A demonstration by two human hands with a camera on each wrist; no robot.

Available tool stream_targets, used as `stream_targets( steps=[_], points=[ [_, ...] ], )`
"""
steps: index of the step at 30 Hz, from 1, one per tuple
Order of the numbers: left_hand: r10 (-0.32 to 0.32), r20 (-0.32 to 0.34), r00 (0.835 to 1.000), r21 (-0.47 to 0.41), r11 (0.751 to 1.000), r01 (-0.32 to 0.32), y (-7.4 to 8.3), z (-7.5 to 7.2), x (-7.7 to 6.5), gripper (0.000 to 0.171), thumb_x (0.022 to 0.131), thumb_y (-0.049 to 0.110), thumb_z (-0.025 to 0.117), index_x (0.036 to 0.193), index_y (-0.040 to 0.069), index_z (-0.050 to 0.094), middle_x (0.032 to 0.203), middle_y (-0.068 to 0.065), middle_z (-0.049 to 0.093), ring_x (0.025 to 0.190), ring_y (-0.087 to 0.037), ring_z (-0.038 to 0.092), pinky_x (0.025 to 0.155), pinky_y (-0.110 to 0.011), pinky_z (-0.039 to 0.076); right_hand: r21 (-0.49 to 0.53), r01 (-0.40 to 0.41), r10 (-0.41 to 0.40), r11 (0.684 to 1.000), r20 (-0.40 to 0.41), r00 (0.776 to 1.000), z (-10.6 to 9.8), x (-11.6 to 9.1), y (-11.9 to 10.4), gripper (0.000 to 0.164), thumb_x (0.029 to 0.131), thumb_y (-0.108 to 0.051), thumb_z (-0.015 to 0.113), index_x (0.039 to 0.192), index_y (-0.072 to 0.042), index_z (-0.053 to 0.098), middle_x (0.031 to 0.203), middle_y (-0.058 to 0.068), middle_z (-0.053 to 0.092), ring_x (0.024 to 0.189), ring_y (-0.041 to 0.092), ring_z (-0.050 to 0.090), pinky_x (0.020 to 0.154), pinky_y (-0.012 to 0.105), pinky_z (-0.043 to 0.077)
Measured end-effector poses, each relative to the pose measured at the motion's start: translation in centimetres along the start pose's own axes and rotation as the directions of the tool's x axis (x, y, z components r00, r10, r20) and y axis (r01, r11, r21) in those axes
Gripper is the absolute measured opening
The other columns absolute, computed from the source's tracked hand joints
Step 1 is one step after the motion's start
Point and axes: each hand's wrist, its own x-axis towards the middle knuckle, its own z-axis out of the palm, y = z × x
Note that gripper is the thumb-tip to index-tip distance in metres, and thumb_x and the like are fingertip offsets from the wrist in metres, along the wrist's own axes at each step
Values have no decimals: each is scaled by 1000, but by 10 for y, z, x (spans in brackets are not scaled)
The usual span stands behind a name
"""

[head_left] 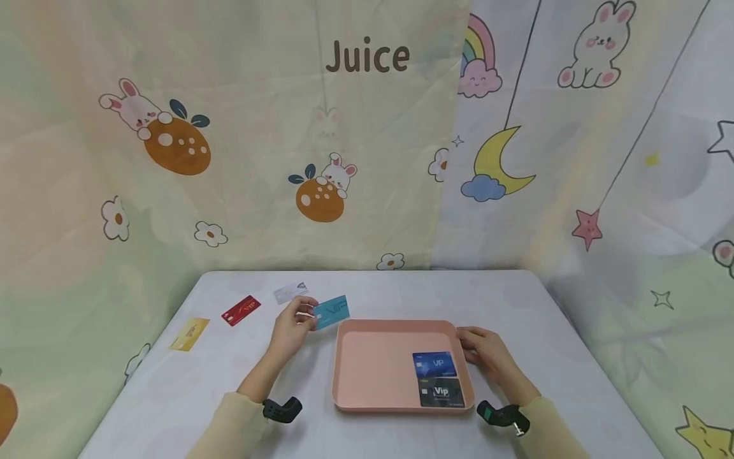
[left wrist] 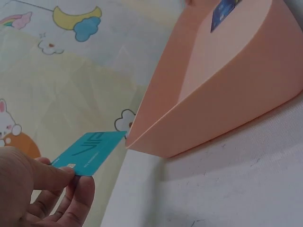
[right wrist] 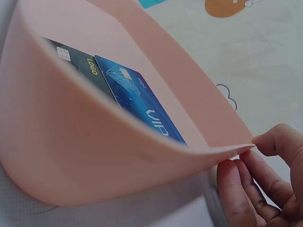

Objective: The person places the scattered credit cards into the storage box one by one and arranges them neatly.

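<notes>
Teal card: hangs near the far left corner of the pink tray; probably light, springy and slick, best taken by one short end.
Left hand: pinches the teal card's chip end, thumb on the printed face.
Right hand: pinches the tray's rim near its far right corner.
Blue card, black card: lie inside the tray, toward its right side.
Yellow card, red card, white card: lie left of the tray; likely easiest raised by an edge.

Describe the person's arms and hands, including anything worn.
The left sleeve and right sleeve are pale yellow. The left hand and right hand are ungloved. The left wrist device and right wrist device are black; the latter shows a green patch.
</notes>
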Motion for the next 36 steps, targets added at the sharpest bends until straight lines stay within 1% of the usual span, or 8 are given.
stream_targets(
  steps=[6, 10, 15, 19, 24, 30, 33, 36],
  points=[
    [6, 21, 1000, -53, 999, -5, 2, 8, -4, 32, 90, -10, 66, 119, 4, 66, 105, -18, 65, 85, -23, 66, 74, -36, 63, -13, 2, -2, 1000, 4, 1000, 1, 1, 2, 51, 100, -26, 65, 137, 8, 57, 130, 26, 65, 104, 19, 68, 85, 30, 62],
    [7, 46, 999, -62, 998, -4, 5, 14, -6, 32, 90, -9, 66, 118, 6, 66, 105, -16, 65, 84, -22, 66, 73, -33, 62, -21, 3, -3, 1000, 0, 1000, 1, 1, 3, 50, 100, -26, 64, 137, 7, 57, 130, 26, 65, 103, 18, 67, 85, 30, 62],
    [30, 82, 996, -74, 997, -24, 8, 24, -6, 31, 90, -9, 67, 117, 6, 66, 104, -15, 64, 84, -22, 67, 71, -30, 61, 11, 5, -5, 1000, 7, 1000, 1, -1, 1, 51, 100, -25, 65, 138, 8, 56, 131, 27, 65, 101, 17, 67, 85, 31, 62],
    [64, 105, 992, -81, 995, -55, 11, 32, -7, 31, 90, -10, 66, 116, 6, 66, 104, -17, 65, 83, -23, 67, 70, -31, 62, 10, 4, -4, 1000, 5, 1000, 0, -1, 2, 51, 100, -25, 65, 138, 8, 56, 132, 27, 64, 102, 17, 67, 85, 30, 62],
    [67, 135, 989, -52, 997, -61, 14, 40, -7, 30, 90, -9, 67, 114, 9, 67, 101, -14, 66, 81, -19, 67, 71, -35, 62, -8, -3, 3, 1000, 0, 1000, 0, -1, 3, 52, 101, -26, 65, 139, 8, 56, 134, 28, 63, 105, 20, 67, 86, 30, 61],
    [88, 190, 978, -46, 996, -81, 15, 52, -9, 27, 91, -5, 71, 113, 10, 67, 100, -13, 66, 79, -17, 67, 73, -48, 63, -7, -4, 4, 1000, -4, 1000, 1, -1, 0, 51, 101, -26, 64, 139, 7, 56, 133, 28, 63, 107, 22, 68, 87, 31, 61],
    [102, 220, 970, -59, 994, -91, 16, 58, -10, 26, 91, -5, 70, 113, 9, 66, 100, -14, 65, 79, -18, 67, 72, -48, 63, -6, -2, 2, 1000, -4, 1000, 1, -1, -1, 51, 100, -25, 64, 139, 7, 56, 132, 27, 64, 106, 21, 68, 86, 31, 62],
    [107, 248, 963, -62, 994, -95, 16, 65, -10, 26, 91, -5, 70, 113, 9, 66, 100, -14, 65, 78, -18, 67, 71, -45, 63, -4, 4, -4, 1000, -6, 1000, 1, -1, -1, 51, 100, -25, 64, 138, 8, 56, 131, 26, 65, 106, 22, 68, 85, 29, 62]
  ],
)
